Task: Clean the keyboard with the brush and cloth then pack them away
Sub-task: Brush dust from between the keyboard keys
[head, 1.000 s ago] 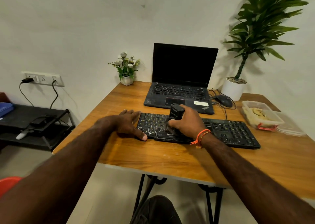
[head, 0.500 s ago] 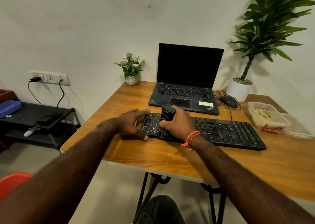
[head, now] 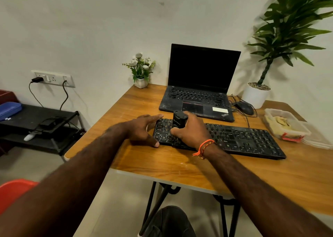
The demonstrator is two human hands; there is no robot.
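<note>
Your right hand [head: 193, 130], gripping the brush [head: 179, 119], has moved to the keyboard [head: 243, 137] left end; your flat left hand [head: 144, 130] steadies it, brushing continues.

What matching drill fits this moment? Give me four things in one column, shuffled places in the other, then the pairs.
1. brush
2. mouse
3. plastic box
4. flower pot

A. far left table corner
B. right of the keyboard
C. gripped in the right hand, over the keyboard's left keys
D. right of the laptop

Pairs: 1-C, 2-D, 3-B, 4-A
</note>
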